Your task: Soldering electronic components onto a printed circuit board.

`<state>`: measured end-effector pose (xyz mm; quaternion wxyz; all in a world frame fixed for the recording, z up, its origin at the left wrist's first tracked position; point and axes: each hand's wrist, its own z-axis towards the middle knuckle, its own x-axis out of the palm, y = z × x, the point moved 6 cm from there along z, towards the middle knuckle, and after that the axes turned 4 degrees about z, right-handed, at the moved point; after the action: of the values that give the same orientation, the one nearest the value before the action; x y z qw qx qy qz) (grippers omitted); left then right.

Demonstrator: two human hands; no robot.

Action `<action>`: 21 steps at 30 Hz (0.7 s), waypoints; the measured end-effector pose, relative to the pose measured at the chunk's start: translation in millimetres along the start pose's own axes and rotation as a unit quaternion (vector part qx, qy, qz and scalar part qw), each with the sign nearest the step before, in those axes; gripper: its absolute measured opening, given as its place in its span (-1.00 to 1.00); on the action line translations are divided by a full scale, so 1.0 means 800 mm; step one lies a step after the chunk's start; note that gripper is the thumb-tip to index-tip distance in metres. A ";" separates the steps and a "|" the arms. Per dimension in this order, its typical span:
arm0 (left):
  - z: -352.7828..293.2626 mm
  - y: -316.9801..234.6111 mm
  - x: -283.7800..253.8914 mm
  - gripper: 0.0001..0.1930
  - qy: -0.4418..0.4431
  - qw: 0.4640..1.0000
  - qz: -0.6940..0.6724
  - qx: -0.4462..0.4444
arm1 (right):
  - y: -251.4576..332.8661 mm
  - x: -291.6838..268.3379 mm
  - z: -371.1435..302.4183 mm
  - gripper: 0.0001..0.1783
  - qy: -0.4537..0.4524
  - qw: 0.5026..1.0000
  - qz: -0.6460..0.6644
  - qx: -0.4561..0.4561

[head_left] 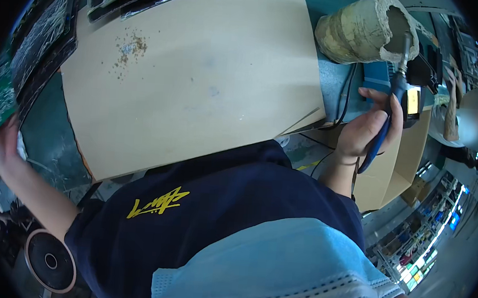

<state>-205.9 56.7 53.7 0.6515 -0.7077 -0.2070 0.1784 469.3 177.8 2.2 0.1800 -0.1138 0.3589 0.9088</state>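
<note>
My right hand (370, 128) is wrapped round the dark blue handle of a soldering iron (398, 88), held upright at the right of the bench. Its metal tip stands in front of the open mouth of a crusted, beige cylindrical pot (346, 36), which lies on its side. At the far left rim, my left hand (8, 138) grips the lower edge of a green circuit board (1, 99); part of both is cut off by the picture's dark border. Between the hands lies a flat beige board (198, 91) with brown and grey crumbs (129, 48) on it.
Black trays (46, 47) stand at the left and back. Beside the pot sits a blue box (376, 75) with black cables (347, 95). A cardboard box (378, 181) is below my right hand, a round fan (51, 260) at lower left. Another person (457, 117) works at right.
</note>
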 end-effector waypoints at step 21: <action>-0.210 0.184 0.395 -0.46 0.271 0.919 -0.020 -0.287 | 0.105 0.216 -0.048 -0.33 0.382 0.891 0.240 0.049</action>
<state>159.8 70.4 -72.9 0.4549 -0.8813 -0.0790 -0.1005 280.9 136.4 -31.7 -0.1892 -0.3535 0.4607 0.7918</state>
